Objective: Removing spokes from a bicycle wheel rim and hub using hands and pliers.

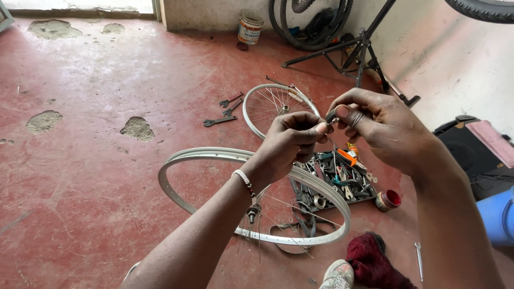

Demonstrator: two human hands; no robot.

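Note:
My left hand and my right hand meet in front of me above a silver bicycle rim. The rim's hub hangs inside it with a few thin spokes. My left fingers pinch the end of a thin spoke. My right thumb and fingers grip a small dark tool at that same spoke end. A beaded bracelet circles my left wrist.
A tray of mixed tools lies on the red floor beyond the rim, and a small red-lidded jar beside it. A spoked wheel, wrenches, a paint bucket, stacked tyres, a repair stand, a dark red cloth.

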